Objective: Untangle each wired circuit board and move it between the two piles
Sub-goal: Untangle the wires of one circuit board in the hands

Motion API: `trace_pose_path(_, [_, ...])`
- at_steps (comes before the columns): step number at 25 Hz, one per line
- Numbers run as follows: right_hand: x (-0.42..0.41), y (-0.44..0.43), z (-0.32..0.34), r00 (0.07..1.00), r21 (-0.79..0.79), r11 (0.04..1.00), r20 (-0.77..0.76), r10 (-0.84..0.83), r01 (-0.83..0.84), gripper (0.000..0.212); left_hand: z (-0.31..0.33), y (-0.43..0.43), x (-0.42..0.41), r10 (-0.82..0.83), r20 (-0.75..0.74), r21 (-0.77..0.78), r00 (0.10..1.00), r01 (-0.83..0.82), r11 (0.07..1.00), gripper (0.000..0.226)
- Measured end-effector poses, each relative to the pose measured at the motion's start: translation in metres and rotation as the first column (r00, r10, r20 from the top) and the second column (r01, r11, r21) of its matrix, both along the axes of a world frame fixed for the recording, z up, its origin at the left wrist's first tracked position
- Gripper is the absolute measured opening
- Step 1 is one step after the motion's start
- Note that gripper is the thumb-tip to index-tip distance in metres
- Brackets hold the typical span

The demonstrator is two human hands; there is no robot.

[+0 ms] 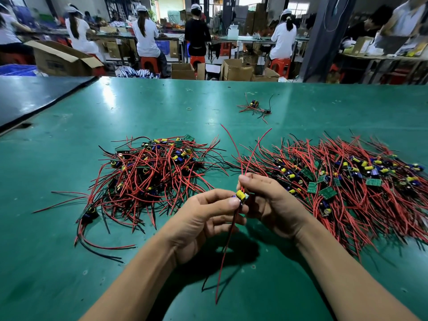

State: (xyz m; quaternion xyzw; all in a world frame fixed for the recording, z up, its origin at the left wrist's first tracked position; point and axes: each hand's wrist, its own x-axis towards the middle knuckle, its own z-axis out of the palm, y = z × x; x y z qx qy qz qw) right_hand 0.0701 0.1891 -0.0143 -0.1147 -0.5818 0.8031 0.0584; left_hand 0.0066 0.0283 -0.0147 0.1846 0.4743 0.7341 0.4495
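- Between L pile [148, 172] & R pile [347, 181], above green mat [58, 262]: circuit board [242, 196] was held up.
- Grip: left hand [199, 218] pinched board; right hand [271, 205] pinched its red wires [252, 147].
- Gap btwn piles widened toward near edge.

Nothing legible anywhere. The wired circuit board [242, 197] I held showed no marking I could read. Green boards [373, 182] in the pile [335, 154] to my right bore pale printing, too small to read. Dark print on a cardboard box [58, 62] past the table [162, 100]: blurred.
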Motion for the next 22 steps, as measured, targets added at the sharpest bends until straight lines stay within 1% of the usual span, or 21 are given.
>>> trace_pose_path(2, [-0.004,0.001,-0.003,0.999,0.016,0.999,-0.005,-0.049,0.049,0.017,-0.002,0.002,-0.001,0.048,-0.042,-0.039,0.998,-0.050,0.998,0.018])
trace_pose_path(6, [-0.007,0.000,-0.008,0.991,0.084,0.987,0.002,-0.137,0.136,0.026,-0.007,0.003,-0.002,0.164,-0.132,-0.076,0.978,-0.175,0.982,0.030])
trace_pose_path(8, [-0.009,0.001,-0.010,0.984,0.069,0.982,0.000,-0.177,0.177,0.027,-0.008,0.004,-0.004,0.210,-0.129,-0.077,0.969,-0.221,0.972,0.029])
trace_pose_path(10, [-0.009,-0.001,-0.012,0.982,0.051,0.981,0.005,-0.189,0.189,0.027,-0.009,0.004,-0.004,0.212,-0.138,-0.088,0.967,-0.225,0.970,0.027])
trace_pose_path(13, [-0.008,-0.006,-0.015,0.982,0.089,0.978,0.005,-0.188,0.187,0.033,-0.010,0.005,-0.003,0.163,-0.170,-0.104,0.972,-0.182,0.978,0.022])
trace_pose_path(15, [-0.006,-0.008,-0.017,0.984,0.163,0.971,-0.025,-0.175,0.177,0.021,-0.011,0.005,-0.004,0.160,-0.186,-0.111,0.969,-0.183,0.977,0.021])
trace_pose_path(18, [-0.005,-0.009,-0.017,0.988,0.253,0.955,-0.066,-0.140,0.153,0.020,-0.010,0.005,-0.005,0.178,-0.217,-0.154,0.960,-0.214,0.965,0.006])
trace_pose_path(21, [-0.003,-0.010,-0.016,0.996,0.222,0.971,-0.030,-0.082,0.087,0.016,-0.010,0.006,-0.003,0.164,-0.230,-0.193,0.959,-0.210,0.958,0.017])
trace_pose_path(22, [-0.002,-0.011,-0.017,0.998,0.195,0.979,-0.010,-0.060,0.061,0.019,-0.009,0.007,-0.003,0.161,-0.235,-0.194,0.959,-0.209,0.959,0.021])
